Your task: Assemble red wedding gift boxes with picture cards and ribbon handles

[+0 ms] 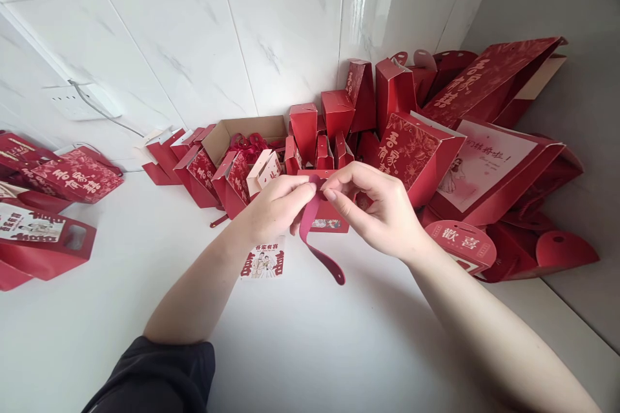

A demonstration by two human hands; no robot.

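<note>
Both forearms are angling up from the lower edge, meeting mid-frame. Red boxes (411, 155) are crowding the upper right, partly hidden behind the right hand (375, 206); a printed card (264, 260) is lying below the left wrist. The left hand (288, 203) and right hand are pinching the red strap (314, 226) at center, fingertips nearly closed, its free end hanging.

Soft light leaves the white tabletop (300, 348) fairly bright, with a diffuse shadow toward five o'clock. Glare streaks the glossy tiles (290, 32) near one o'clock; wide-angle distortion tilts lines toward the edges.
</note>
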